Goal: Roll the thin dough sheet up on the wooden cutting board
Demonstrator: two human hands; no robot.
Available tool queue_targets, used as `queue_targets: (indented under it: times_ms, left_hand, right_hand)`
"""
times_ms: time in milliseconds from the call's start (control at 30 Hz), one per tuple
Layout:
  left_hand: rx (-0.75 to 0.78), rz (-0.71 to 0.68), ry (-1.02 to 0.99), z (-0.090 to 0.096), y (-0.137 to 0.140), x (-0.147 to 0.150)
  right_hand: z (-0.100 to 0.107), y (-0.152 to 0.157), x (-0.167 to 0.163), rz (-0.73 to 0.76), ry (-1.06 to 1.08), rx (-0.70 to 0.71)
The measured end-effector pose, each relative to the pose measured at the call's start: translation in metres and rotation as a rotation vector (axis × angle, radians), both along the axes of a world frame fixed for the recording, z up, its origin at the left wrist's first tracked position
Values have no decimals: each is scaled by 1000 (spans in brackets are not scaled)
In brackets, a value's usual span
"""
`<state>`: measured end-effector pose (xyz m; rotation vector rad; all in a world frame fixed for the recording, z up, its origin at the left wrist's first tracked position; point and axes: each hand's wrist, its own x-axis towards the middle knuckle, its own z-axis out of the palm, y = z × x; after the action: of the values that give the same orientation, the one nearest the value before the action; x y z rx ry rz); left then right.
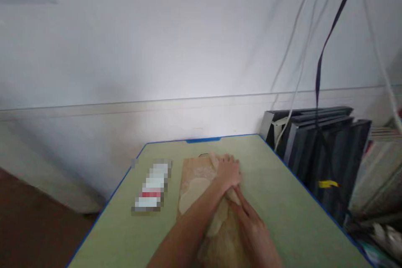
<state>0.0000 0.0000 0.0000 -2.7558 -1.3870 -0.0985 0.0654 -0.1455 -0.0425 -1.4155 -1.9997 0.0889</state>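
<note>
Head view: the left hand (228,172) and the right hand (250,214) work close together, the left one farther out.
Left fingers: lie slightly apart, pointing away from the body, on top of a pale roll (233,196); how firmly they grip, I cannot tell.
Right fingers: narrow, holding the near end of the roll, with the thumb on one side of it and the other fingers on the opposite side.
Pale roll: slants under the left palm, its far end showing just left of the left fingers; whether it is a rolling pin or rolled-up dough, I cannot tell.
Dough: a thin flat sheet (195,192) to the left of both sets of fingers, partly hidden by the left forearm.
Board: a wooden board (226,245) beneath the fingers and the dough, carrying whitish smears.
Worktop: a pale green worktop (292,205) with a blue edge, spreading out around the fingers and under the board.
Blurred item: a pixelated object (153,186) left of the fingers, apart from the board; unreadable.
Panels: dark panels (328,155) standing well to the right of the fingers, beyond the worktop's edge.
Wall: a white wall (188,42) beyond the fingers.
</note>
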Motion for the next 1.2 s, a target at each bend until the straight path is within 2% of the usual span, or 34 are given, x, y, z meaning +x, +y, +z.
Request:
queue_targets:
  times_ms: [133, 400, 533, 700, 833, 1000, 1200]
  left_hand:
    - [0, 6, -19, 1, -11, -17]
    - [-3, 72, -32, 10, -49, -80]
    - [-22, 58, -19, 11, -40, -73]
    - [-19, 57, -10, 7, -13, -36]
    - [-23, 51, -5, 4, -5, -18]
    - [15, 87, -27, 6, -23, -36]
    - [43, 196, -45, 16, -76, -76]
  right_hand:
    - [1, 0, 1, 65, 27, 32]
    - [18, -3, 1, 234, -73, -19]
    - [7, -1, 1, 168, -1, -1]
    - [-16, 4, 4, -9, 163, 57]
    - [-24, 6, 4, -59, 177, 119]
    - [-25, 6, 5, -22, 65, 215]
    - [-20, 7, 9, 9, -212, 390]
